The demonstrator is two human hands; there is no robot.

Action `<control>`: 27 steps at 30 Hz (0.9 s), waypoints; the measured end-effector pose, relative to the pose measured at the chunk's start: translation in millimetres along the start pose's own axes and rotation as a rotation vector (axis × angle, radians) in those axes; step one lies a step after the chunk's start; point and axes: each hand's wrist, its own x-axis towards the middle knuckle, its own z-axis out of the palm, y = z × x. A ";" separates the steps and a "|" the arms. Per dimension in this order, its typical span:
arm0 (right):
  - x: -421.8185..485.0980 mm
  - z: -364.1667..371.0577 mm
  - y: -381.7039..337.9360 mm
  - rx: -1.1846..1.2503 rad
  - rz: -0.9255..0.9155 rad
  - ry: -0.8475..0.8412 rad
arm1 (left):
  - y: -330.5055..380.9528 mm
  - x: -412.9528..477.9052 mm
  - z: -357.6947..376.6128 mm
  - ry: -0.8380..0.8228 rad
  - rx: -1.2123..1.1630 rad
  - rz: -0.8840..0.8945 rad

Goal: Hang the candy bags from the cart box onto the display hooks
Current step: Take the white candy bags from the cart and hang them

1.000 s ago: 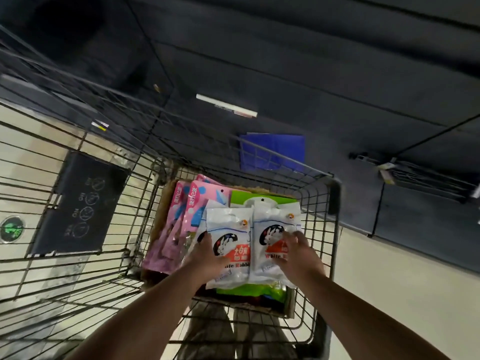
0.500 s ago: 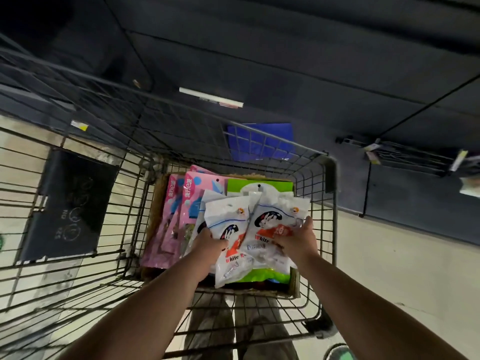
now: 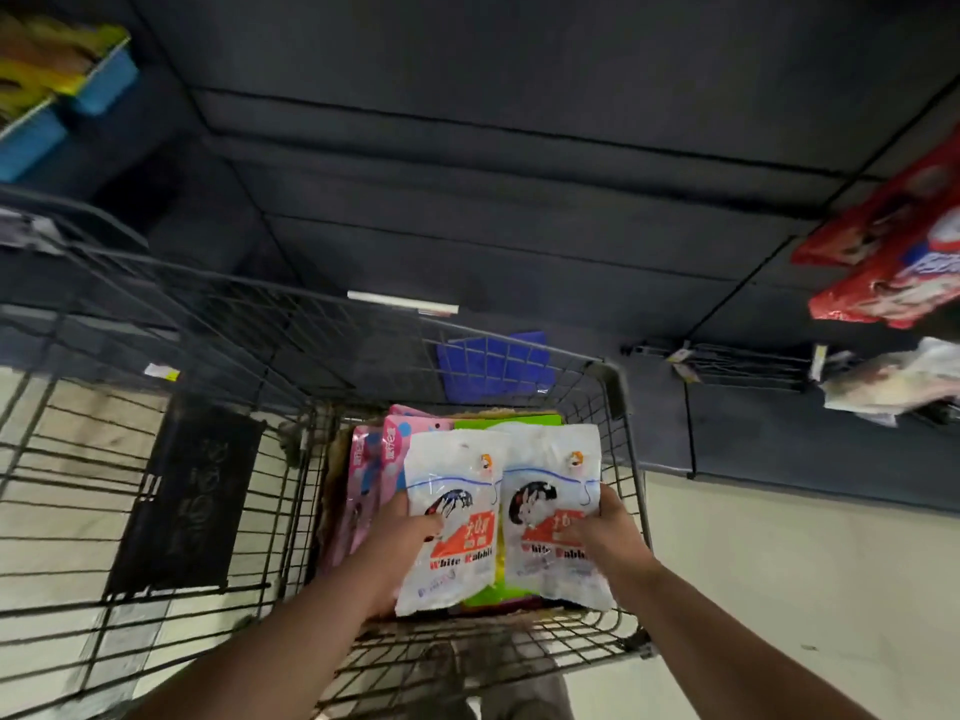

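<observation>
- We see a wire cart [image 3: 619,402] standing on the pale floor [image 3: 779,589], close against the dark display wall [image 3: 519,200].
- In the cart's near right corner sits a brown cardboard box [image 3: 331,491].
- Pink candy bags [image 3: 366,459] stand on edge along the box's left side, and a green bag [image 3: 511,421] lies just to their right.
- On the wall to our right, wire display hooks [image 3: 743,362] stick out. A white bag [image 3: 893,392] hangs there and red bags [image 3: 893,252] hang higher up.
- At upper left, a shelf carries blue trays [image 3: 104,88].
</observation>
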 end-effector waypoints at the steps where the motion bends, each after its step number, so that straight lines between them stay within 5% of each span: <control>1: -11.6 -1.8 -4.3 0.039 -0.026 -0.003 | 3.9 -6.6 -1.1 -0.004 -0.011 -0.004; 15: -138.7 -84.4 -7.1 0.324 -0.205 0.337 | 53.7 -82.4 68.7 -0.242 0.047 0.310; 27: -222.7 -215.6 53.3 0.539 -0.324 0.553 | 48.8 -144.0 214.2 -0.486 0.212 0.353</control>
